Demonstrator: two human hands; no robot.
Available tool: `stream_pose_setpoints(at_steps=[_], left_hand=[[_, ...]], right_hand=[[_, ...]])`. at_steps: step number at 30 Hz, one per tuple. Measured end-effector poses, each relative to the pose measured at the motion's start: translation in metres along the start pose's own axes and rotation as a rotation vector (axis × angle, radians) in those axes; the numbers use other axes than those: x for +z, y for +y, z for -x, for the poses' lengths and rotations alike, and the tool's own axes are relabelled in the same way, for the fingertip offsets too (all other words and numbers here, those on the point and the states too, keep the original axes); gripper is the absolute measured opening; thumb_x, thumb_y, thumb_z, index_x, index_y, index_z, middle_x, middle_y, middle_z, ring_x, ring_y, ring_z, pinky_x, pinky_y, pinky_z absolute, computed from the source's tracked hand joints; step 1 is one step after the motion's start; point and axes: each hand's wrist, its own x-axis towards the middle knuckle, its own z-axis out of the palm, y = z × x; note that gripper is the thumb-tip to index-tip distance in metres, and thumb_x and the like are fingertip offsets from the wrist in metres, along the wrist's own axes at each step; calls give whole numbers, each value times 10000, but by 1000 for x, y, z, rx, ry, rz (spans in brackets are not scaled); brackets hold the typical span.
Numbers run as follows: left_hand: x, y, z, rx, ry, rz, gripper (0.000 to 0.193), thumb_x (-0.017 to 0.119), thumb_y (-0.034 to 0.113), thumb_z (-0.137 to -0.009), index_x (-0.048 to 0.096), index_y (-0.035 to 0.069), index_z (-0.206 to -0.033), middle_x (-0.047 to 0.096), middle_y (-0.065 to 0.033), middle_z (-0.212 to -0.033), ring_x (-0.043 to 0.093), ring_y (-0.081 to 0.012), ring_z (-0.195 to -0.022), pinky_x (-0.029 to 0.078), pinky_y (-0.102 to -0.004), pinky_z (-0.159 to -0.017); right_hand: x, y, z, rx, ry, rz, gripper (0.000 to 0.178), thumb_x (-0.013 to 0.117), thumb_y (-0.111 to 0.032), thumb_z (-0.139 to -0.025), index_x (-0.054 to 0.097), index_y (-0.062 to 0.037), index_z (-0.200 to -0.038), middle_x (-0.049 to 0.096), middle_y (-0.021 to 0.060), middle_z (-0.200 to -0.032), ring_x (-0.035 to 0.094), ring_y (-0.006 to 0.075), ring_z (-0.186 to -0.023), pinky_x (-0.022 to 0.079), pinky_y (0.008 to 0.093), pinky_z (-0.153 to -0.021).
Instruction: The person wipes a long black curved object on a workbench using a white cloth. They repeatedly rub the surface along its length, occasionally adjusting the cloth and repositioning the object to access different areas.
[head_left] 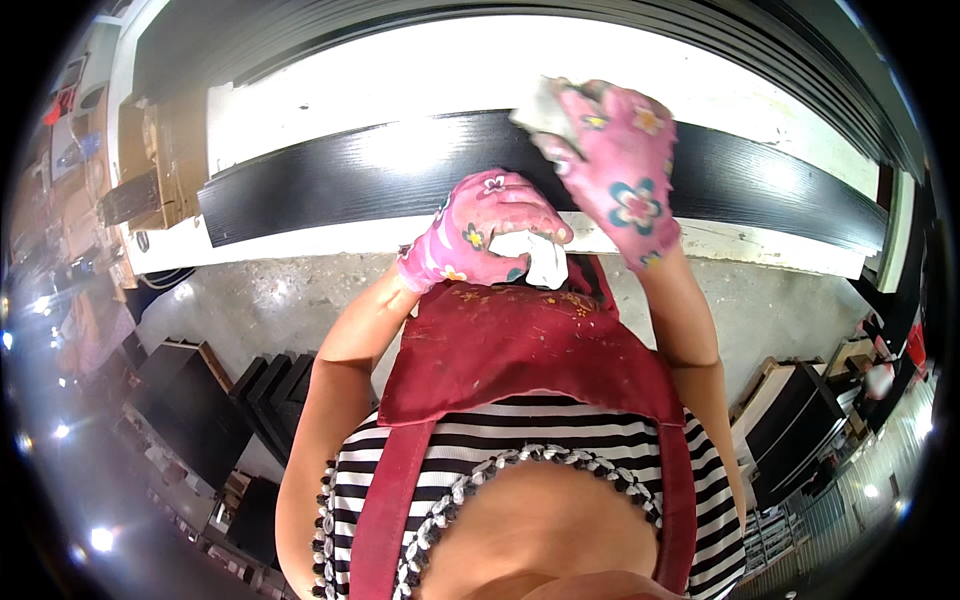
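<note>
A long black board with a wood-grain surface lies crosswise in front of me. My left hand, in a pink flowered glove, is closed on a crumpled white cloth at the board's near edge. Farther off and to the right, my right hand, gloved the same way, grips another white cloth over the board's far edge. That hand is slightly smeared by motion. Whether its cloth touches the board, I cannot tell.
The board rests on a white work surface. Behind it lies a stack of long dark boards. A cardboard box sits at the left end. Black panels stand on the floor at left, with more black panels at right.
</note>
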Motion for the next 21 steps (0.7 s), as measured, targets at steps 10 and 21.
stream_pose_setpoints(at_steps=[10,21], left_hand=[[2,-6,1,78,26,10,398,675,179,-621,721,163,-1016,704,-3,-989,630,-227,-860,481,-349,-766],[1,-5,4,49,4,37,402,684,169,-615,729,165,-1015,694,-15,-991,610,-239,-844,476,-360,-767]], right_hand=[[-5,21,17,190,-49,58,462,664,-434,-799,647,-149,-1163,593,58,-1065,556,252,-1037,357,456,-960],[-4,14,10,73,98,116,354,671,-389,-798,662,-119,-1026,593,50,-955,576,246,-946,391,435,-875]])
